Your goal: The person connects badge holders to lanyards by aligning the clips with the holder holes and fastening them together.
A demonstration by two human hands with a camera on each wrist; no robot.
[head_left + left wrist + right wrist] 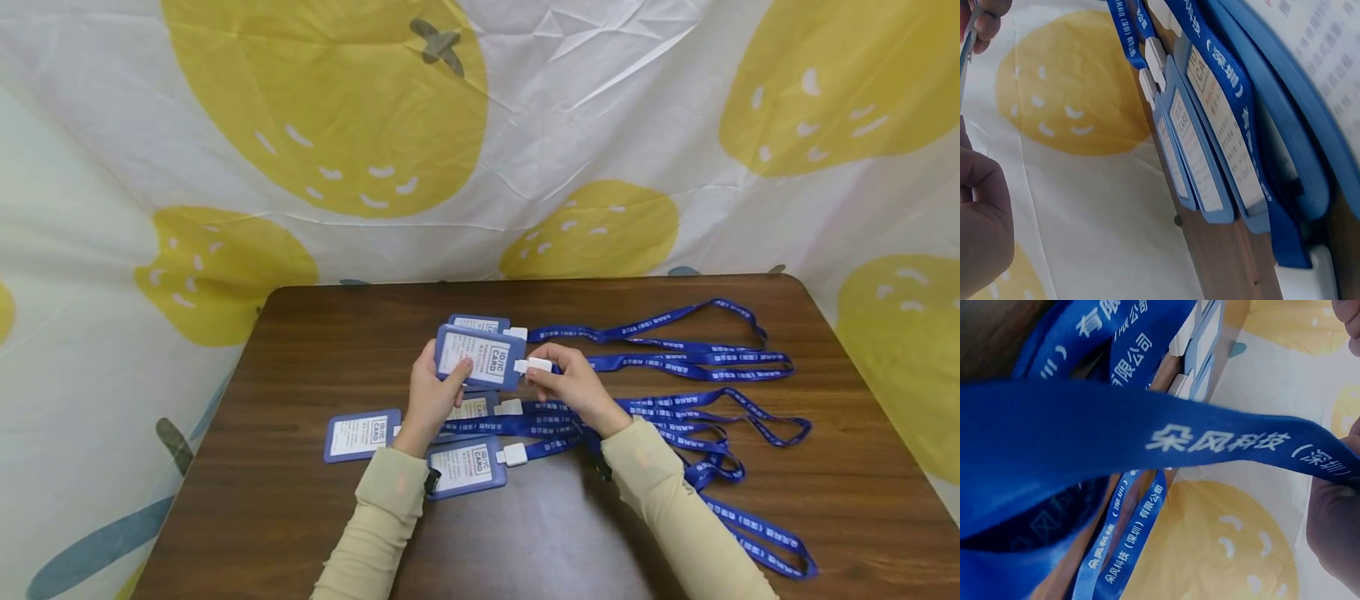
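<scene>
In the head view, my left hand grips a blue badge holder by its left side, thumb lying across the front. The holder is raised above the table, and its white insert reads ID/IC CARD. My right hand pinches the white clip at the holder's right end. From that hand a blue lanyard with white lettering stretches across the right wrist view. Whether the clip is fastened to the holder cannot be made out.
More badge holders lie below and behind the hands, among them a left one and a front one. Their blue lanyards spread rightward over the brown table. A fruit-patterned cloth hangs behind.
</scene>
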